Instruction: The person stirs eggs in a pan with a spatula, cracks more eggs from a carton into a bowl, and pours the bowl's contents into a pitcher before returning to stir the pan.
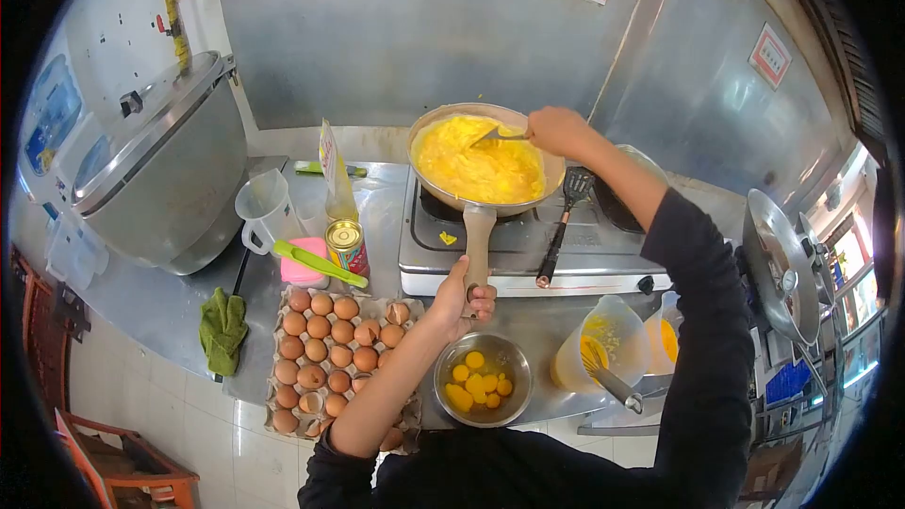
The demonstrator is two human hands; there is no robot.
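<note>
My left hand (460,300) is wrapped round the handle (478,245) of a frying pan on the stove. Yellow scrambled egg (476,165) fills the pan. From the right, my right hand (558,130) grips a metal spatula (500,136), whose blade rests in the egg. Just below my left hand stands a metal bowl (483,415) with several raw yolks. An egg tray (283,344), holding brown eggs and some broken shells, lies to its left. A black slotted turner (564,217) lies on the stove, right of the pan.
A whisk (603,372) leans in a plastic jug (622,320) at the counter's front. Left of the stove (434,259) stand a can (346,245), a clear measuring jug (264,207) and a large metal cooker (179,170). A green cloth (222,330) hangs at the counter edge.
</note>
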